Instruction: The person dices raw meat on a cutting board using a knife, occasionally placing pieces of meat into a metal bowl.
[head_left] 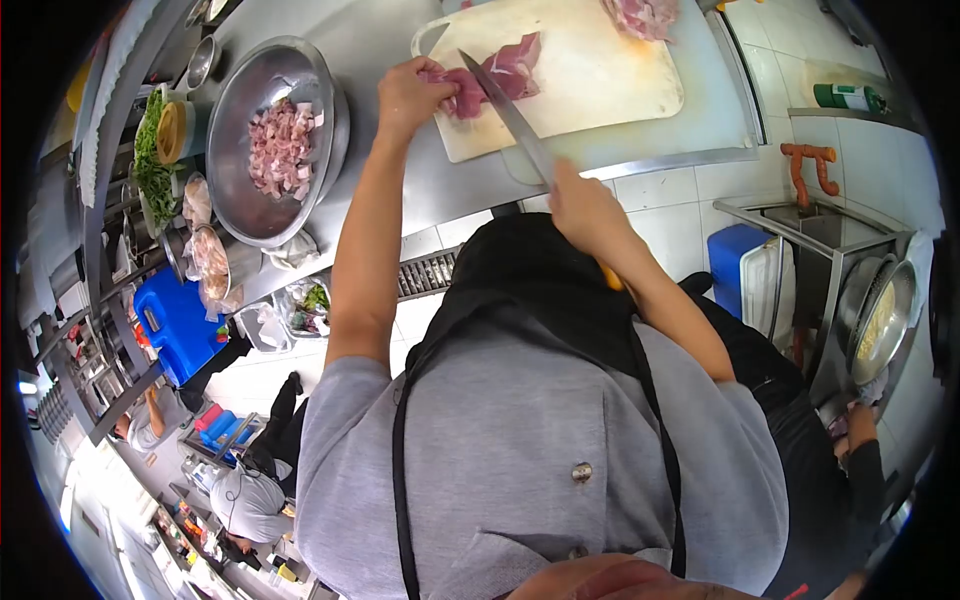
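Note:
My left hand (412, 95) pinches the near end of a piece of raw meat (514, 66) on a white cutting board (610, 90). In my right hand (592, 208) is a long kitchen knife (518, 128), its fingers closed round the handle. The blade slants up and left across the board, and its tip part lies over the meat, close to my left fingers. Whether the edge is in the meat, I cannot tell. A second chunk of raw meat (642, 16) sits at the board's far right.
Left of the board stands a large steel bowl (230, 190) holding diced meat (284, 148). Green herbs (153, 165) and bagged food (212, 262) stand beyond it. Other people (250, 500) are at lower left, and a co-worker's arm (862, 430) is at right near a steel pan (885, 320).

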